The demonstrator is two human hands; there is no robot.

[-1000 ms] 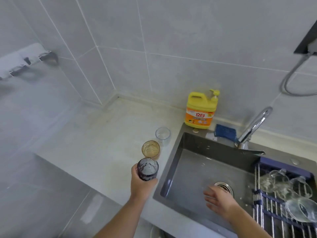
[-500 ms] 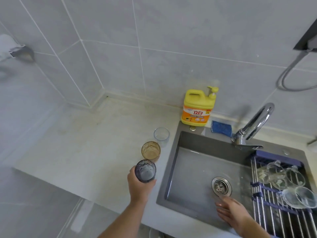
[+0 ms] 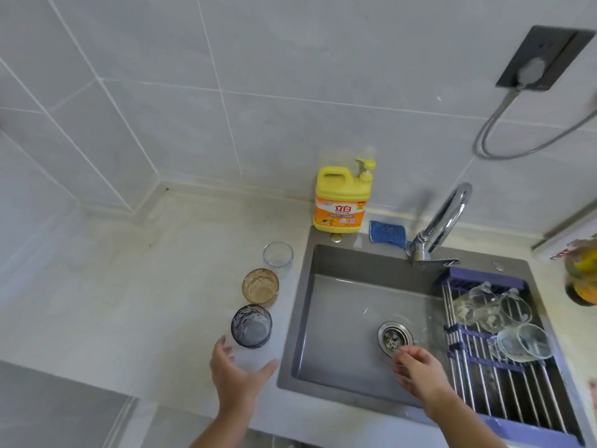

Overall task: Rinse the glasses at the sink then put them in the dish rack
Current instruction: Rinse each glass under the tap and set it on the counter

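Three glasses stand in a row on the counter left of the sink: a dark purple glass nearest me, an amber glass behind it, and a clear glass at the back. My left hand is spread open just in front of the purple glass, thumb and fingers apart, holding nothing. Over the sink basin, beside the drain, my right hand hangs with loosely curled fingers and is empty. Over the sink's right side lies the dish rack, which holds several clear glasses lying on their sides.
A chrome faucet rises behind the sink, with a blue sponge and a yellow detergent bottle to its left. A jar stands at the right edge. A grey cable hangs from a wall socket.
My left hand has let go of the purple glass, which now stands on the counter, and has drawn back a little. My right hand stays over the sink near the drain.
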